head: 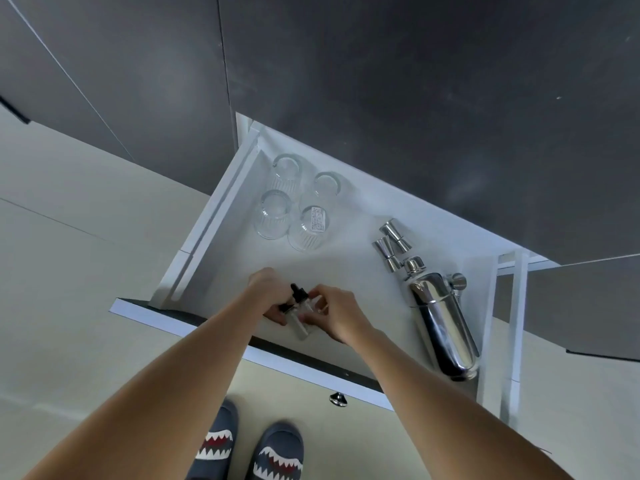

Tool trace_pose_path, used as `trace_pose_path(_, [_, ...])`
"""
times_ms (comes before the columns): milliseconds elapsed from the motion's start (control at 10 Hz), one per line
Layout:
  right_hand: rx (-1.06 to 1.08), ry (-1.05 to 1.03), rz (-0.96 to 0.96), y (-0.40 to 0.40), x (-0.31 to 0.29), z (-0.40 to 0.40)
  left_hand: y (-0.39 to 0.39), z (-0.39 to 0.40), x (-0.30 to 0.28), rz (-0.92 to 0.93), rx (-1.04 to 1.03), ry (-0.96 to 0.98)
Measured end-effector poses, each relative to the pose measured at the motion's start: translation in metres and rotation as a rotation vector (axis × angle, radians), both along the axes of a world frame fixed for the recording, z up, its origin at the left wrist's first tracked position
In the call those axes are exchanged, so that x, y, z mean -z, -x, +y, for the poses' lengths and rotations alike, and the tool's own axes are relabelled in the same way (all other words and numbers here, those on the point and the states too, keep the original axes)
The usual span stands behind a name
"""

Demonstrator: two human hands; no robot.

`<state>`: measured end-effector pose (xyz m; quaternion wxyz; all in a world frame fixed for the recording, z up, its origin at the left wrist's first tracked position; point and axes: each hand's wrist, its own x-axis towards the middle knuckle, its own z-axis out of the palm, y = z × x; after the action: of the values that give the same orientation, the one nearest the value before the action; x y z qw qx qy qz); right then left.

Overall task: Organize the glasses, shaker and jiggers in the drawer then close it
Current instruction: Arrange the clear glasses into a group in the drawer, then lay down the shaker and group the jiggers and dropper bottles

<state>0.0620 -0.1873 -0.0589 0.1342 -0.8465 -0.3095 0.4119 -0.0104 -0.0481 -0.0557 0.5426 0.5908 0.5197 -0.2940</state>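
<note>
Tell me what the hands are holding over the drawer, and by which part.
Both hands, left hand and right hand, hold small clear dropper bottles with black caps. The grip is on the glass bodies; the caps stick out free. How many bottles cannot be told.

Dark grey cabinet fronts (415,81) rise above a pale cream floor (69,271).

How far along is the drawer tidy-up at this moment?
Looks done: four glasses grouped at the drawer's back left, two jiggers and the shaker lying along its right side. In hand: left hand and right hand hold small dropper bottles near the front. Left: set those down, close the open drawer.
</note>
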Motion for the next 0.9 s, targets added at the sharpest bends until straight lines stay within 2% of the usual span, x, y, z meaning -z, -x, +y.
trace_pose_path(100, [0.119,-0.032,-0.091,-0.016,-0.001,-0.01,-0.02,-0.019,0.009,0.015,-0.216,0.027])
trace_pose_path(300, [0.298,-0.052,-0.182,-0.054,-0.004,-0.026,-0.049,-0.041,0.008,-0.177,-0.542,-0.001])
trace_pose_path(400, [0.336,-0.112,-0.304,-0.057,-0.015,-0.052,-0.054,-0.057,0.001,-0.201,-0.462,-0.211])
trace_pose_path(500, [0.335,-0.107,-0.643,-0.05,-0.028,-0.097,-0.056,-0.082,-0.01,-0.418,-0.236,-0.451])
trace_pose_path(600, [0.386,0.093,-0.673,-0.053,-0.036,-0.14,-0.067,-0.106,-0.017,-0.554,-0.016,-0.401])
trace_pose_path(700, [0.376,0.249,-0.48,-0.066,-0.039,-0.165,-0.078,-0.126,-0.019,-0.567,0.161,-0.292])
trace_pose_path(800, [0.298,0.217,-0.429,-0.068,-0.044,-0.177,-0.079,-0.134,-0.017,-0.596,0.332,-0.28])
trace_pose_path(900, [0.177,0.2,-0.459,-0.058,-0.049,-0.183,-0.074,-0.136,-0.014,-0.611,0.537,-0.288])
